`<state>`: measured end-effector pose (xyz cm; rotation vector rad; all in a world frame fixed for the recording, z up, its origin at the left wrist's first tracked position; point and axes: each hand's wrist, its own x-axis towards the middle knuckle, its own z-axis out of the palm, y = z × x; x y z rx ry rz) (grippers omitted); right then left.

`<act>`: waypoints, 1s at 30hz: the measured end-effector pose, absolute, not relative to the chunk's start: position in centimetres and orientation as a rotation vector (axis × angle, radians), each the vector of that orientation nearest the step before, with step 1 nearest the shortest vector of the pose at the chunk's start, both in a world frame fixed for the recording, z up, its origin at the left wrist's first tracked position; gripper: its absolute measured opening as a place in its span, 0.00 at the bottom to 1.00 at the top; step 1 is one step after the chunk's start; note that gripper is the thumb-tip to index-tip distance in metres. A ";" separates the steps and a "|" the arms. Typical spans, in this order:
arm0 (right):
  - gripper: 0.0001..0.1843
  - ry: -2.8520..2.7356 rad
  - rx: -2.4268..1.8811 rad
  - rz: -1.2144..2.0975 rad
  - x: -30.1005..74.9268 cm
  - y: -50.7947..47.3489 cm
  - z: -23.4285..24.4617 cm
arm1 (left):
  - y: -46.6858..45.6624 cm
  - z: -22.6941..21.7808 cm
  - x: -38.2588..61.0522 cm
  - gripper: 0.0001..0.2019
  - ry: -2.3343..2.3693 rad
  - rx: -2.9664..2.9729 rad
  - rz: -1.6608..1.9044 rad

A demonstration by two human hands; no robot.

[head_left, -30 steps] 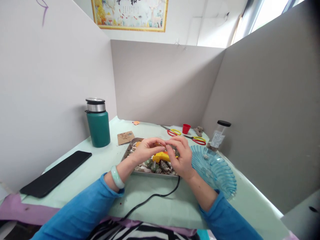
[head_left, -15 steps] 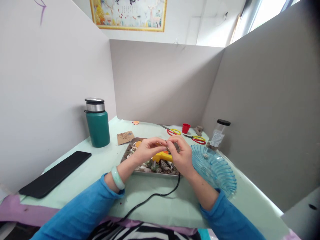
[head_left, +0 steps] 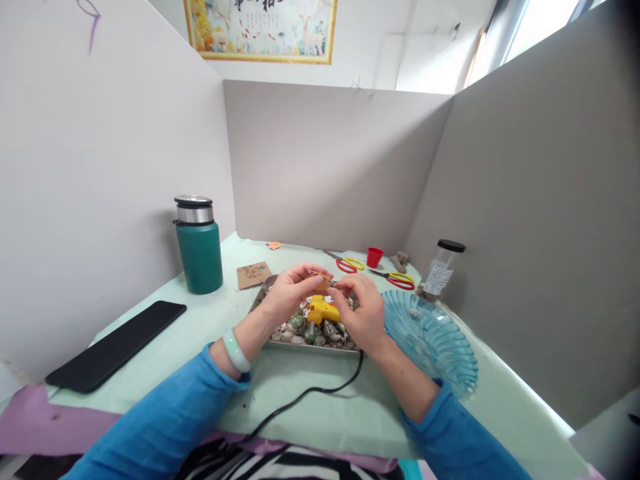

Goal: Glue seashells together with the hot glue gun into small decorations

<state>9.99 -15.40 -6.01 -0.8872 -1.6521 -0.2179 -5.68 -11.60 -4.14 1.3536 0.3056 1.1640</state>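
Orange piece (head_left: 324,285) | our left hand (head_left: 290,295) pinches it; right hand (head_left: 362,312) narrow, hold unclear | may drop onto shells (head_left: 286,333) if grip loosens

A green insulated bottle (head_left: 201,258) stands near the left partition panel (head_left: 125,147), a long, flat black object (head_left: 117,345) lying nearby on the worktop (head_left: 215,313). Farther back, a red cup (head_left: 375,258) sits near two pairs of scissors (head_left: 388,275). A gold-framed picture (head_left: 263,33) hangs on the wall (head_left: 367,47).
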 end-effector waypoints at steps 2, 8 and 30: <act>0.05 -1.668 -0.899 -0.225 10.0 -15.4 -6.0 | -11.5 -4.2 -5.7 0.07 0.307 1.347 1.149; 0.07 -1.696 -0.911 -0.257 9.9 -15.6 -5.8 | -11.4 -4.5 -5.5 0.10 0.305 1.335 1.123; 0.10 -1.706 -0.927 -0.224 9.9 -15.4 -6.1 | -11.5 -4.5 -5.4 0.11 0.381 1.348 1.148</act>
